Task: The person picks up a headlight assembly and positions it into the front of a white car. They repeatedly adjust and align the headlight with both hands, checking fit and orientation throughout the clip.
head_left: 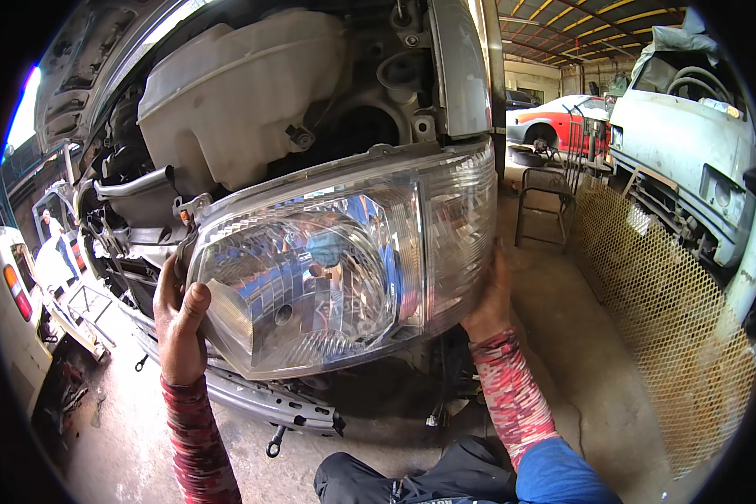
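A large clear headlight [336, 277] is held between my two hands at the front corner of a vehicle. My left hand [181, 315] grips its left end, thumb on the front face and fingers wrapped behind. Against the right end, my right hand [489, 302] is closed round the side lens, its fingers partly hidden behind it. The headlight's top edge lies close under the grey fender [462, 71] and below a whitish plastic tank [235, 92]. Whether it touches its mount cannot be seen.
A metal bumper beam [260, 403] runs low beneath the headlight, with a tow eye [274, 443] hanging from it. On the right stand a yellowish mesh panel [664, 311], a metal chair frame [546, 202] and a stripped pale vehicle [689, 134]. A red and white car [563, 122] is farther back.
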Demonstrator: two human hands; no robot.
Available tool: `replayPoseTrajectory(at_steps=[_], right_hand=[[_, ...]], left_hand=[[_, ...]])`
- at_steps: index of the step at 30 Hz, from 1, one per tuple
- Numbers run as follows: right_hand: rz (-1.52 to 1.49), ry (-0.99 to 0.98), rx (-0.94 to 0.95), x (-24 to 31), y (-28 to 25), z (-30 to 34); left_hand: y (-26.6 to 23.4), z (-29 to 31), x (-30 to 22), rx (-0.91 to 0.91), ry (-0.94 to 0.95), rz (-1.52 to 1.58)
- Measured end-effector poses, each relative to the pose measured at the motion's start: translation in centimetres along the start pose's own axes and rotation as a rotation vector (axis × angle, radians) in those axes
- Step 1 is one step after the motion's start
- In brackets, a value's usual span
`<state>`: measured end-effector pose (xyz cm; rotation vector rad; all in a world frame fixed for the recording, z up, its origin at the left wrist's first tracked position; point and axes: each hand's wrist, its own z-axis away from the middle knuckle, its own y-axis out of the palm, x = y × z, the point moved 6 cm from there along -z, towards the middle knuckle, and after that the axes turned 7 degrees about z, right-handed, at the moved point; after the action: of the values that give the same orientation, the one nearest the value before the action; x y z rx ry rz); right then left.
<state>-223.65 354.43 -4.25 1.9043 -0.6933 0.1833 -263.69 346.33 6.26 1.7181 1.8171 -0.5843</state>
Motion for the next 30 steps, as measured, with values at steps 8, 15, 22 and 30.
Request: replayPoseTrajectory(at_steps=[8, 15, 22, 30], right_hand=[[0.012, -0.025, 0.035, 0.0, 1.0, -0.2], [0.008, -0.035, 0.033, -0.3, 1.4, -0.5], [0.131, 0.019, -0.026, 0.2, 0.4, -1.1], [0.213, -0.038, -0.034, 0.0, -0.2, -0.7]], left_hand=[[-0.2, -1.7, 1.1, -0.054, 0.079, -0.067], [-0.3, -2.0, 1.7, -0.027, 0.142, -0.104], [0.8, -1.0, 0.9, -0.101, 0.138, -0.243], [0.5, -1.2, 1.8, -0.140, 0.134, -0.052]])
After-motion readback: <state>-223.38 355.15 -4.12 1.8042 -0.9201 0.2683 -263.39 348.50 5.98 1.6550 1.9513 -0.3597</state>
